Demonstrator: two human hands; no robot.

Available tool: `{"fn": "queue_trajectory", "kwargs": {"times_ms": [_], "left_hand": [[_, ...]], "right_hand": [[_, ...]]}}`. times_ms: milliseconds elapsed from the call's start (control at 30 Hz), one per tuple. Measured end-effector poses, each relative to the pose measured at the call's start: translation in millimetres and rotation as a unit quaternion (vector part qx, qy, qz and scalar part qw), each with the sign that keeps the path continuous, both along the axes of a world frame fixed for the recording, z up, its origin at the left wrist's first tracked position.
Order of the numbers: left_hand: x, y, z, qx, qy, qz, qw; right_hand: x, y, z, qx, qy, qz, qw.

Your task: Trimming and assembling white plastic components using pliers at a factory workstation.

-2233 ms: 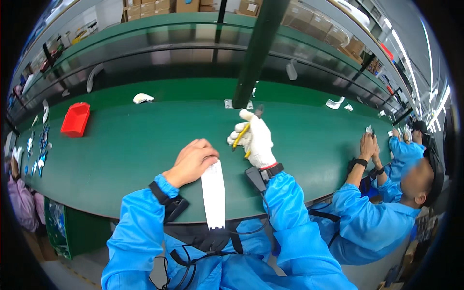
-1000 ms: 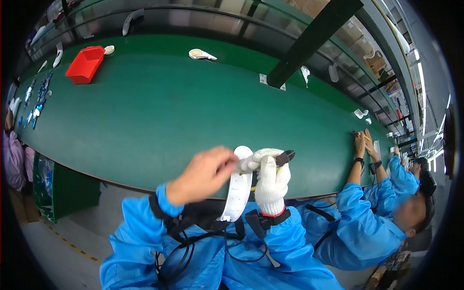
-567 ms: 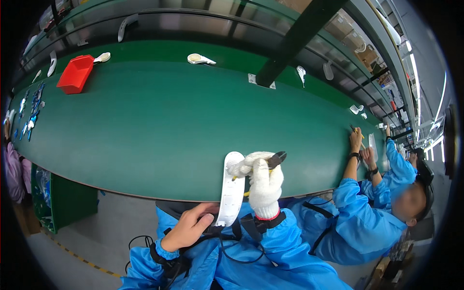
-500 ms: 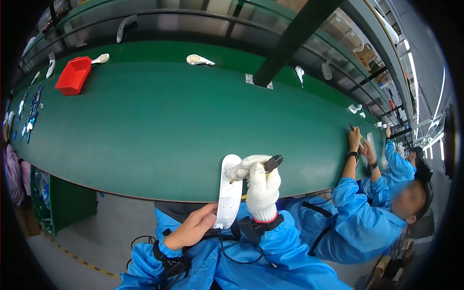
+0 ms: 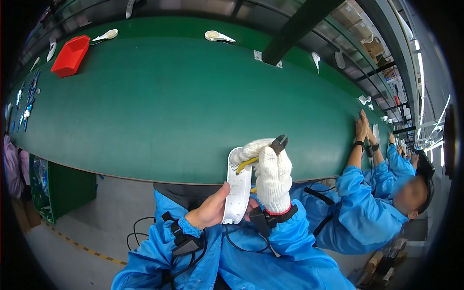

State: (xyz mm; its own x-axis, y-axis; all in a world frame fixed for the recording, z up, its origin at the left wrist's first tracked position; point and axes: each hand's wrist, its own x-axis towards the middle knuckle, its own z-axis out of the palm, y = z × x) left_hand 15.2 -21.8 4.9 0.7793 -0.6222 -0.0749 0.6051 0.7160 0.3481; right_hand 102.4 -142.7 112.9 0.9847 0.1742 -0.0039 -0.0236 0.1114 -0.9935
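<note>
My left hand [image 5: 212, 209] is closed around the lower end of a long white plastic shell [image 5: 238, 191], thumb on the near side and fingertips showing past its right edge. The shell stands lengthwise in front of me at the bench edge, with small perforations near its upper end. My right hand [image 5: 271, 169], in a white knitted glove, grips cutting pliers [image 5: 279, 143]. Their dark jaws point up and right, away from the shell, while a yellow handle reaches over the shell's upper part. Gloved fingers rest by the shell's top; whether they touch it is hard to tell.
The green bench [image 5: 145, 111] spans the front. Along its back are a red bin [image 5: 70, 57], white handled parts [image 5: 220, 36] and a dark post [image 5: 290, 36]. Blue-wrapped pieces [image 5: 28, 104] lie far left. A co-worker in blue [image 5: 357, 212] works close on my right.
The left hand now wraps around the shell, its fingers emerging at the far side. The pliers' yellow handle shows more over the shell. The whole bench appears higher in view.
</note>
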Motion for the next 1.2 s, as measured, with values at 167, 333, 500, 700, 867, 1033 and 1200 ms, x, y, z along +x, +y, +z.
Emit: {"fn": "queue_trajectory", "kwargs": {"times_ms": [167, 333, 500, 700, 867, 1033, 1200], "left_hand": [[1.0, -4.4, -17.9, -0.138, 0.031, -0.009, 0.990], [3.3, -10.2, -18.0, -0.071, 0.029, 0.012, 0.997], [6.9, -13.1, -7.2, 0.023, 0.025, 0.055, 0.998], [9.5, -10.5, -10.0, 0.050, 0.021, 0.064, 0.997], [11.2, -17.7, -4.5, 0.102, 0.079, 0.084, 0.988], [15.3, -15.8, 1.8, 0.095, 0.086, 0.089, 0.988], [17.0, -13.5, -3.2, 0.085, 0.086, 0.082, 0.989]], "right_hand": [[1.3, -2.2, -9.8, 0.020, 0.013, -0.032, 0.999], [5.3, 2.7, -0.7, -0.001, 0.034, -0.021, 0.999], [5.6, 7.7, -5.4, -0.001, 0.025, -0.015, 1.000], [6.5, 18.0, -4.1, -0.067, 0.008, -0.011, 0.998], [13.2, 20.7, -11.0, -0.062, 0.022, -0.042, 0.997], [14.2, 19.8, -10.0, -0.070, 0.009, -0.023, 0.997], [20.1, 17.9, -13.7, -0.058, 0.031, -0.041, 0.997]]}}
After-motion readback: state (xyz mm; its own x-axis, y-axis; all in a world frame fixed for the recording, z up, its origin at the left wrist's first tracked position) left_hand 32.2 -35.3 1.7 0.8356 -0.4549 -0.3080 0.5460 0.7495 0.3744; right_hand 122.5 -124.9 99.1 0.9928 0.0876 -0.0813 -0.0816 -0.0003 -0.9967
